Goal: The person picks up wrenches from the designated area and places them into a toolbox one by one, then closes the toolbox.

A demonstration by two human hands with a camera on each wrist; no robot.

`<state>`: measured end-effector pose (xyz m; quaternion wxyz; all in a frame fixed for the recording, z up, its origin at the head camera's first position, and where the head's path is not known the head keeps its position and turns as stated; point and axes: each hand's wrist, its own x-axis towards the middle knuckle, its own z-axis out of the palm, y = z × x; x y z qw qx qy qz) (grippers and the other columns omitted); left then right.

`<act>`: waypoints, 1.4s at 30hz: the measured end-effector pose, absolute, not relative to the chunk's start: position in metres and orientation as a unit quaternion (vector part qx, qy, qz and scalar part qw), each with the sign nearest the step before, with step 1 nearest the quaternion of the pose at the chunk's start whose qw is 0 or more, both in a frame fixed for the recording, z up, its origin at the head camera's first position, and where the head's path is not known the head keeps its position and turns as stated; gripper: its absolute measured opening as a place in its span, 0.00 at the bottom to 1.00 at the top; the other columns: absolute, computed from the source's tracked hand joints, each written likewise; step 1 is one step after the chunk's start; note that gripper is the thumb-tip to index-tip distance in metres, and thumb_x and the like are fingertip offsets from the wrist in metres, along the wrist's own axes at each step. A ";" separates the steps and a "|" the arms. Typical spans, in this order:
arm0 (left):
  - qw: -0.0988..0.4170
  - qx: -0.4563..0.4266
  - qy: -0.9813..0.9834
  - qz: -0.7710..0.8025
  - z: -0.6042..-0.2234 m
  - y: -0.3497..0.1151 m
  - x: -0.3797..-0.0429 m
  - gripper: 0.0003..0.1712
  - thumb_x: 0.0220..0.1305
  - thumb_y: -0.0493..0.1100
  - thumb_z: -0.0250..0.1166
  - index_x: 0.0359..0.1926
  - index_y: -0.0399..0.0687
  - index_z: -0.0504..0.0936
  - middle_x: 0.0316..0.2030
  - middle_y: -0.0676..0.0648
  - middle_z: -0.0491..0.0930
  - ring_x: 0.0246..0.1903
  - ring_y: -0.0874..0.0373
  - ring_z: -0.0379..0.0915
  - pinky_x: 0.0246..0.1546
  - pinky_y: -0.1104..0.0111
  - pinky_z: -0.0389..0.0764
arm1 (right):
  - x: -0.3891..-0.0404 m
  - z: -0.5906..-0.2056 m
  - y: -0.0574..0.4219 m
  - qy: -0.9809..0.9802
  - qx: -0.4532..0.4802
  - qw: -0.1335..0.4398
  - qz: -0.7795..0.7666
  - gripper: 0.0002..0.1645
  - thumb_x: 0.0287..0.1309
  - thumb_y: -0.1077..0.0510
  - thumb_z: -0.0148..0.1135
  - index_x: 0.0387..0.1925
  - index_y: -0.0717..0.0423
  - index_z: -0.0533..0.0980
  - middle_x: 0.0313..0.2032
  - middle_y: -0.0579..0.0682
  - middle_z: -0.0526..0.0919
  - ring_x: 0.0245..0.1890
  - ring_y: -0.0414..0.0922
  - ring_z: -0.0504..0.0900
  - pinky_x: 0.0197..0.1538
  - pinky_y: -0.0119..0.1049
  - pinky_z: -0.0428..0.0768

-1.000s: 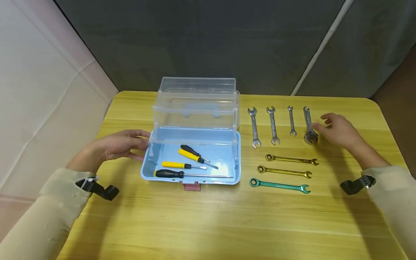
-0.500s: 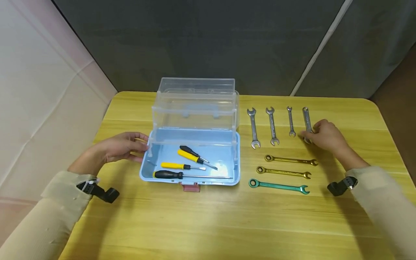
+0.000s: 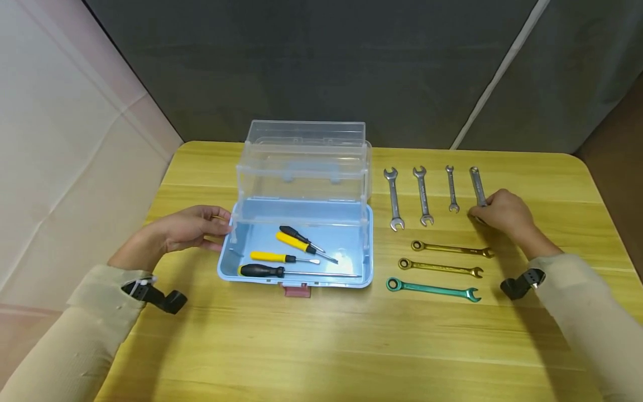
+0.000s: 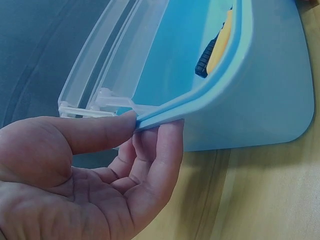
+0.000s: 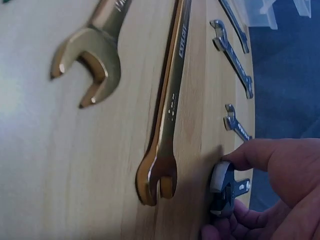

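My left hand (image 3: 193,229) pinches the left rim of a light-blue toolbox (image 4: 270,85), thumb on top and fingers below the edge. The box's clear lid and tray (image 3: 301,167) stand raised at the back. Inside lie several screwdrivers, among them a long black one (image 3: 261,271) and a short yellow one (image 3: 268,256). At the right, my right hand (image 3: 504,213) grips an adjustable wrench (image 3: 478,187) near its jaw end, thumb on one side and fingers on the other. In the right wrist view the wrench head (image 5: 222,187) shows between thumb and fingers.
Three silver open-end wrenches (image 3: 394,199) lie upright in a row between box and right hand. Below them rest two gold ratchet wrenches (image 3: 452,248) and a green one (image 3: 434,288). A dark curtain (image 3: 301,67) hangs behind the wooden table (image 3: 321,346).
My right hand has moved left onto the adjustable wrench's head and closed its fingers on it. The left hand has stayed at the box's rim, its thumb now closer against it.
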<state>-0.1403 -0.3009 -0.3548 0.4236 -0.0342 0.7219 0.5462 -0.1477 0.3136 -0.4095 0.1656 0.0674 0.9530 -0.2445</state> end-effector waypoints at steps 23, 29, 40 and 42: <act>0.420 -0.032 0.725 0.545 -0.354 -0.298 -0.140 0.11 0.76 0.33 0.55 0.54 0.37 0.65 0.42 0.49 0.79 0.42 0.57 0.81 0.47 0.62 0.86 | -0.144 -0.414 0.319 0.935 0.125 0.147 -0.297 0.24 0.63 0.46 0.59 0.31 0.66 0.77 0.23 0.51 0.76 0.24 0.48 0.70 0.25 0.38 0.68; 0.418 -0.038 0.726 0.545 -0.354 -0.298 -0.140 0.10 0.76 0.33 0.56 0.53 0.37 0.66 0.41 0.49 0.79 0.42 0.57 0.81 0.47 0.62 0.86 | -0.140 -0.413 0.323 0.929 0.150 0.125 -0.313 0.27 0.66 0.47 0.59 0.46 0.71 0.74 0.39 0.61 0.76 0.35 0.52 0.73 0.32 0.39 0.73; 0.416 -0.035 0.728 0.544 -0.354 -0.300 -0.140 0.11 0.76 0.33 0.56 0.53 0.37 0.65 0.41 0.49 0.79 0.42 0.57 0.81 0.47 0.62 0.86 | -0.136 -0.421 0.328 0.916 0.141 0.077 -0.367 0.30 0.68 0.55 0.58 0.63 0.71 0.67 0.50 0.66 0.73 0.32 0.45 0.72 0.26 0.33 0.74; 0.416 -0.035 0.727 0.545 -0.354 -0.300 -0.140 0.10 0.76 0.33 0.56 0.53 0.37 0.65 0.41 0.49 0.78 0.42 0.57 0.81 0.47 0.62 0.86 | -0.135 -0.423 0.329 0.916 0.131 0.070 -0.373 0.31 0.67 0.57 0.60 0.66 0.69 0.65 0.51 0.67 0.72 0.31 0.44 0.72 0.25 0.32 0.74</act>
